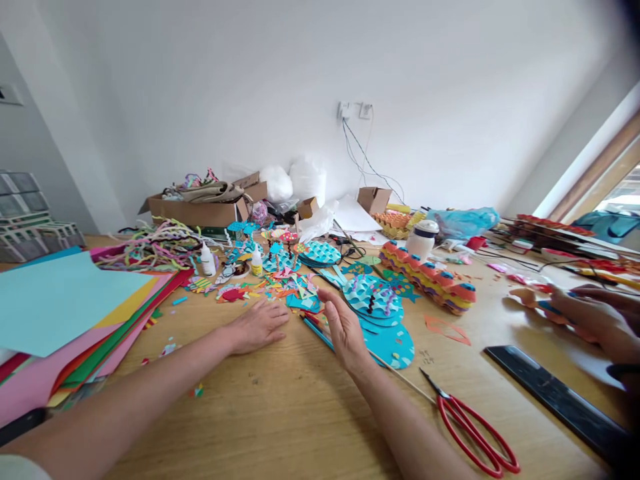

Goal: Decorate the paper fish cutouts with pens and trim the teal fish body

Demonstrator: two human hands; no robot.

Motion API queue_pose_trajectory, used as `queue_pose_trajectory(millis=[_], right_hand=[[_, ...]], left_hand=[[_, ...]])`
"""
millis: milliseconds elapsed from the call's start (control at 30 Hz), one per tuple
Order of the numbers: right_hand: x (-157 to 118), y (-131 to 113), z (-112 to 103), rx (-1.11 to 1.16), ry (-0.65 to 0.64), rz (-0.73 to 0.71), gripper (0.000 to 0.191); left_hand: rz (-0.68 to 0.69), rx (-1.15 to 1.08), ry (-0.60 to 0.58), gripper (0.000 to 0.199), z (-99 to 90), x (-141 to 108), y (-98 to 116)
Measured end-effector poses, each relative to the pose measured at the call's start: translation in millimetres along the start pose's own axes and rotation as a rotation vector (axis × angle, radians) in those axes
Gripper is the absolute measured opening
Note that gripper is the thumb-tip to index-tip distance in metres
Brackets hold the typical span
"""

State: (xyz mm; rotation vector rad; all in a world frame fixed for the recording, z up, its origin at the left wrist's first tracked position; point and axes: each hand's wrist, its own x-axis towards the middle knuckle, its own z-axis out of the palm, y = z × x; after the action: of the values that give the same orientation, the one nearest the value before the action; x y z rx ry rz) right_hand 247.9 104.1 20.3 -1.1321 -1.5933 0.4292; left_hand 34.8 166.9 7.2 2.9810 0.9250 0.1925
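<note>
My left hand rests palm down on the wooden table, fingers loosely spread, beside a heap of colourful paper scraps. On its edge stands my right hand, fingers extended and nothing visible in it. Blue pencils lie between the hands, partly covered by the right one. Just right of that hand are blue paper discs, with a light-blue bumpy piece carrying twisted pipe cleaners on top. A thin wooden stick runs from my right wrist toward red-handled scissors.
Coloured paper sheets are stacked at left, near pipe cleaners. Two glue bottles stand behind the scraps. A painted egg-carton strip and black ruler lie right. Another person's hands hold an orange piece.
</note>
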Motion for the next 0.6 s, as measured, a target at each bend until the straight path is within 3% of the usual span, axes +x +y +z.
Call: queue_pose_trajectory(millis=[167, 333, 467, 600], right_hand=[[-0.4, 2.3, 0.6, -0.031, -0.023, 0.027, 0.044], [2.5, 4.9, -0.8, -0.097, -0.05, 0.037, 0.037], [2.9, 7.3, 3.1, -0.193, -0.123, 0.014, 0.028], [1.5, 5.3, 5.6, -0.262, -0.155, -0.033, 0.03]], left_hand=[[-0.082, 0.028, 0.01, 0.033, -1.9, 4.7, -4.5], [-0.267, 0.079, 0.024, 0.023, -16.4, -4.5, -33.3], [-0.506, 0.1, 0.056, 0.026, -38.0, -36.7, -73.1], [-0.759, 0.111, 0.13, 0.029, -66.4, -93.8, -112.8]])
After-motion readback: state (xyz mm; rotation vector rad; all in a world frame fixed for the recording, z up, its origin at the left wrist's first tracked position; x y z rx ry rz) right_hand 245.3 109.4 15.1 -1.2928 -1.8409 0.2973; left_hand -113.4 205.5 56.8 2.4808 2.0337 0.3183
